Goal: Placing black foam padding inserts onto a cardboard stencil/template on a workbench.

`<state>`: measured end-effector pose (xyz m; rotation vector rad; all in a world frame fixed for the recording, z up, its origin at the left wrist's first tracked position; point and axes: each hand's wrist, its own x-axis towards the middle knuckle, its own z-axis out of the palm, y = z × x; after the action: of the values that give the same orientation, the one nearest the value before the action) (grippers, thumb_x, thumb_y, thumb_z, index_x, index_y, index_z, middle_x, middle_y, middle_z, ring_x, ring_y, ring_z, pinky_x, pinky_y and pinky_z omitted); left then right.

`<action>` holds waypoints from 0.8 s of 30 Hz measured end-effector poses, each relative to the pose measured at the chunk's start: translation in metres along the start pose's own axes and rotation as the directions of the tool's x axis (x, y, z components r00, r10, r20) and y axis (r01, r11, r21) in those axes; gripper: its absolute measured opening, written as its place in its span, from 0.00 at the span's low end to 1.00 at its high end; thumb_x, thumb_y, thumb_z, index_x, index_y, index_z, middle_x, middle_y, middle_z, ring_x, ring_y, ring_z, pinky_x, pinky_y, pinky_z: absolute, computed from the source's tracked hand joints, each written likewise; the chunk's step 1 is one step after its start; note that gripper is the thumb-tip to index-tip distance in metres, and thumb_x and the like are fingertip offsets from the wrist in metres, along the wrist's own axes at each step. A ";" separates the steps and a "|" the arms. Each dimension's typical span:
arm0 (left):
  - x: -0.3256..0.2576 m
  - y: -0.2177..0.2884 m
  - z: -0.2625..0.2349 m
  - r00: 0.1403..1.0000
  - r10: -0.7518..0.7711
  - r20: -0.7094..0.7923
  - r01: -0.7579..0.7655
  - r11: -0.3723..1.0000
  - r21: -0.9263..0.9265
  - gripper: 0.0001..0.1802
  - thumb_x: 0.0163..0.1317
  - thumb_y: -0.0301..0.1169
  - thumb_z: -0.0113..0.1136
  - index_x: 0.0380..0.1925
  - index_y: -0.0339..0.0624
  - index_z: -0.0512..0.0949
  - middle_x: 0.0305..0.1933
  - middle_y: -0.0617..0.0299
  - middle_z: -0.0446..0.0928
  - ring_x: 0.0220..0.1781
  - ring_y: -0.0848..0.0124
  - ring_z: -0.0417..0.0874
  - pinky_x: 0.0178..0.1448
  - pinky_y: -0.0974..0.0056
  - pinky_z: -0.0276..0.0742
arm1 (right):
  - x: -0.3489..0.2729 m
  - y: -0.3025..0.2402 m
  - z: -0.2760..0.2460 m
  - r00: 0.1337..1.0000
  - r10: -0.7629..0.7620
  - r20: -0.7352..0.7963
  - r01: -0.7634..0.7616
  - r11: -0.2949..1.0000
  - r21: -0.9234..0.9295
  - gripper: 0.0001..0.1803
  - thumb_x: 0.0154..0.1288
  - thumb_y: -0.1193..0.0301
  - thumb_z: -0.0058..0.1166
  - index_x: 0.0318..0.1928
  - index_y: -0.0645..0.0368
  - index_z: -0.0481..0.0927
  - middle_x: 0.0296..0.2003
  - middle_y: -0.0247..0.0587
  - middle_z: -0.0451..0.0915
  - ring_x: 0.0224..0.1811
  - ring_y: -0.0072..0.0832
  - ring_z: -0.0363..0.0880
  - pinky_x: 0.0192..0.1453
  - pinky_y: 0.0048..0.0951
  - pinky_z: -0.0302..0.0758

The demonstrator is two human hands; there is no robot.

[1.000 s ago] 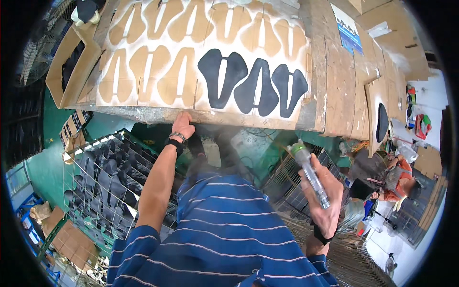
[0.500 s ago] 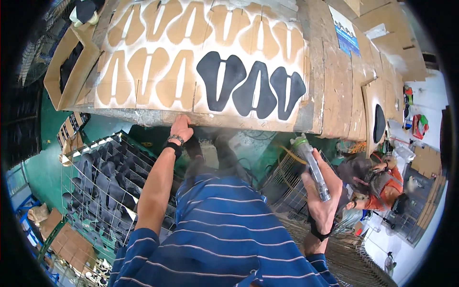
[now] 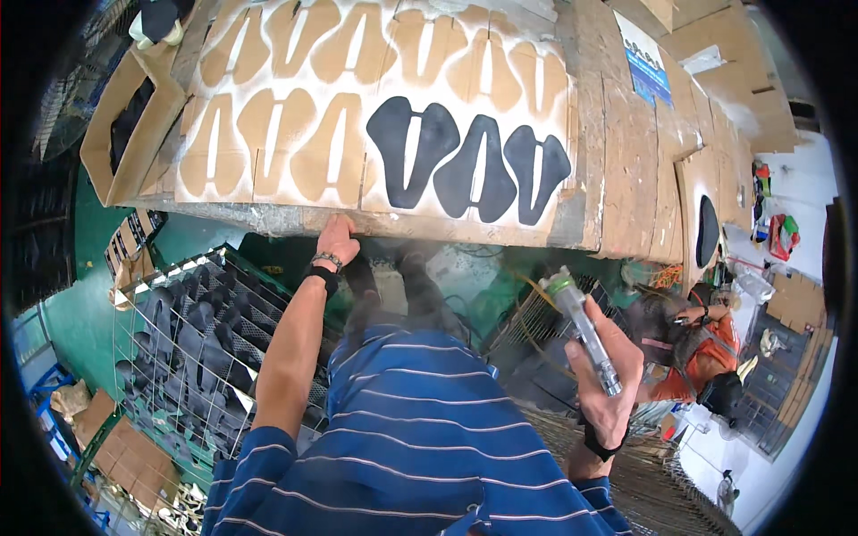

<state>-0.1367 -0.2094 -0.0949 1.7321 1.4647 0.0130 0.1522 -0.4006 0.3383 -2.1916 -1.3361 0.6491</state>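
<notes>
My right grip (image 3: 608,366) is clamped round a slim silver metal tube-shaped tool with a bright green collar (image 3: 585,335). The shaft shines pale grey, with a smooth barrel running down to a blunt, ringed end near my palm. Past the collar is a short silver tip, pointing up and to the left. I have it tilted, held out on my side of the front edge of the brown cardboard-covered desk (image 3: 639,179), clear of the surface and to the right of my body.

My left grip (image 3: 337,239) has its fingers bent over that same front edge, left of the middle; I can't tell whether it is pinching or just resting there. A dark beaded bracelet (image 3: 328,260) and a black band (image 3: 328,275) circle that wrist.

Toward the right end of the desk's front edge lie three flat matt-black saddle-shaped pieces with slots down their middles (image 3: 465,183), in a row. They sit on a brown cardboard sheet edged with white overspray (image 3: 308,147), whose other bare brown outlines reach toward the back edge.

By the desk's left end is an open brown cardboard box (image 3: 154,143). Off its right end, a person in an orange top (image 3: 715,353) bends over.
</notes>
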 end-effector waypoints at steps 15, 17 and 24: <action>0.001 -0.004 0.003 1.000 -0.012 0.001 0.012 1.000 0.013 0.16 0.51 0.23 0.64 0.41 0.44 0.76 0.51 0.48 0.77 0.59 0.44 0.79 0.63 0.48 0.77 | 0.002 -0.003 0.005 0.996 -0.076 -0.052 0.077 0.997 0.024 0.33 0.56 0.85 0.68 0.65 0.68 0.81 0.43 0.54 0.88 0.44 0.42 0.89 0.51 0.32 0.81; 0.004 -0.006 0.003 1.000 0.009 0.004 -0.009 1.000 0.018 0.16 0.51 0.24 0.64 0.42 0.44 0.76 0.51 0.48 0.77 0.59 0.43 0.79 0.63 0.48 0.77 | -0.003 -0.008 0.000 0.999 -0.001 0.036 -0.001 0.998 0.055 0.31 0.60 0.80 0.67 0.66 0.67 0.81 0.47 0.50 0.88 0.48 0.34 0.86 0.55 0.31 0.79; 0.006 -0.008 0.005 1.000 0.029 -0.008 -0.029 1.000 0.012 0.15 0.53 0.24 0.63 0.42 0.45 0.77 0.52 0.49 0.78 0.59 0.43 0.79 0.63 0.47 0.77 | -0.014 -0.006 0.004 0.998 -0.069 -0.013 0.069 0.997 0.020 0.38 0.46 0.86 0.58 0.64 0.68 0.82 0.39 0.58 0.86 0.37 0.52 0.87 0.45 0.33 0.80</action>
<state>-0.1384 -0.2078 -0.1055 1.7647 1.4484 0.0265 0.1405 -0.4101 0.3409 -2.1203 -1.3865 0.6197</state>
